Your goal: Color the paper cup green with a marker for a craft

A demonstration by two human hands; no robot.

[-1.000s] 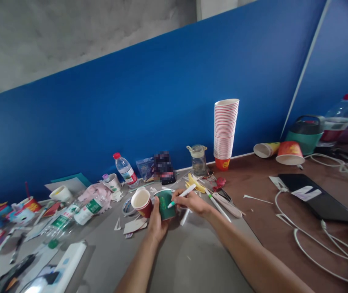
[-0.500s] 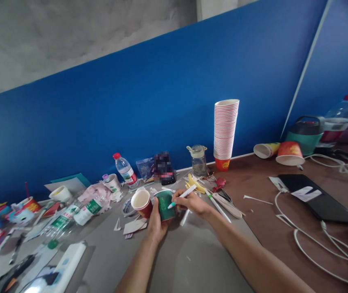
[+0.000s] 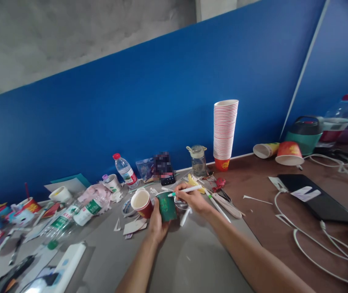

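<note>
My left hand (image 3: 155, 221) is wrapped round a green paper cup (image 3: 167, 206) and holds it upright just above the grey table (image 3: 177, 260). My right hand (image 3: 194, 199) pinches a white marker with a green tip (image 3: 186, 190). The marker lies almost level, its tip at the cup's rim. A red paper cup (image 3: 142, 203) with a white inside stands right beside the green one, on its left.
A tall stack of red-rimmed cups (image 3: 225, 132), a small jar (image 3: 198, 159) and a water bottle (image 3: 125, 169) stand by the blue wall. Scissors, pens and paper scraps lie behind my hands. A laptop (image 3: 317, 199) and white cables (image 3: 314, 240) occupy the right. Bottles and clutter fill the left.
My right hand has lifted the marker from the cup's side up to its rim and levelled it. The green cup has turned slightly more upright.
</note>
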